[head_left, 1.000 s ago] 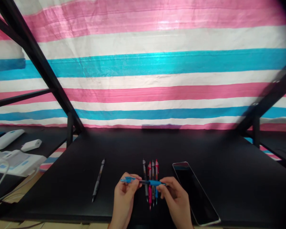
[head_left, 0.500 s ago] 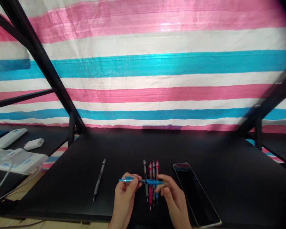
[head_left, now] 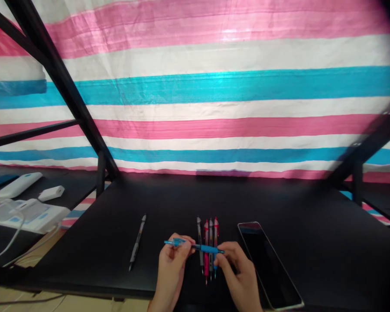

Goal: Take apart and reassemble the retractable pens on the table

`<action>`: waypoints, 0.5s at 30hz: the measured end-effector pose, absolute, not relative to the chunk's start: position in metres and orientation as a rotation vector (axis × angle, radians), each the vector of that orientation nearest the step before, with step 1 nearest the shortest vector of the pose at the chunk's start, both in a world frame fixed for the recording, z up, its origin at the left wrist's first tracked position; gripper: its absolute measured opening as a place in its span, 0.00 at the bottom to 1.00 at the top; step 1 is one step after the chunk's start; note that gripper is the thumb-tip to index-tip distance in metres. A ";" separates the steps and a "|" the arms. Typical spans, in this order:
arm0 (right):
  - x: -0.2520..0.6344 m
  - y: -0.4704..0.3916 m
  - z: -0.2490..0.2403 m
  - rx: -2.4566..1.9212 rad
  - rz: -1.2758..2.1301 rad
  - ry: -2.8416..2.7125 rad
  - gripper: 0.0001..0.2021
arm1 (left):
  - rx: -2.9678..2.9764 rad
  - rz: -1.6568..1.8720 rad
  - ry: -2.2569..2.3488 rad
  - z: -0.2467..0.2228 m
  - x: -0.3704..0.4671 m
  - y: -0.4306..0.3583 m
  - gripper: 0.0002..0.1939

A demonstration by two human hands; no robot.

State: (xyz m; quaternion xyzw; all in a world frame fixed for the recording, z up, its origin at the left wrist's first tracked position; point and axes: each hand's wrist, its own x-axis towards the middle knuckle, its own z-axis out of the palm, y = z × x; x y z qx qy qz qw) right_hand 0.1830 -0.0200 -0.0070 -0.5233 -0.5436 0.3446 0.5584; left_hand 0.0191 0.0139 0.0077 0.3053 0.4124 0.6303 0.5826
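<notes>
A blue retractable pen (head_left: 209, 249) is held nearly level above the table, its grip end slightly lower on the right. My left hand (head_left: 173, 264) is closed around its clear blue barrel, thumb on top. At the tip end, my right hand (head_left: 238, 271) pinches the pen between thumb and index finger. Under it lie several pens side by side: a grey pen (head_left: 199, 234), a pink-red pen (head_left: 206, 260), a second grey pen (head_left: 211, 236) and one with a red top and blue grip (head_left: 216, 229). The held pen partly covers them.
A lone grey pen (head_left: 137, 244) lies left of my hands on the black table (head_left: 94, 255). Right of my right hand is a smartphone (head_left: 269, 264). Black metal posts (head_left: 68, 93) flank the table. At far left stand a white power strip (head_left: 48, 219) and cables.
My right thumb and index finger have come together on the blue pen's tip end. The pen has tilted a little, its right end lower. The camera view has shifted slightly.
</notes>
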 end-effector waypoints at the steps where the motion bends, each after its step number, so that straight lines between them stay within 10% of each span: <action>1: 0.184 -0.020 -0.008 -1.238 0.826 -1.310 0.12 | 0.716 1.471 0.965 0.008 0.019 0.014 0.14; 15: 0.182 -0.019 -0.004 -1.223 0.723 -1.375 0.09 | 0.728 1.488 0.964 0.009 0.019 0.013 0.15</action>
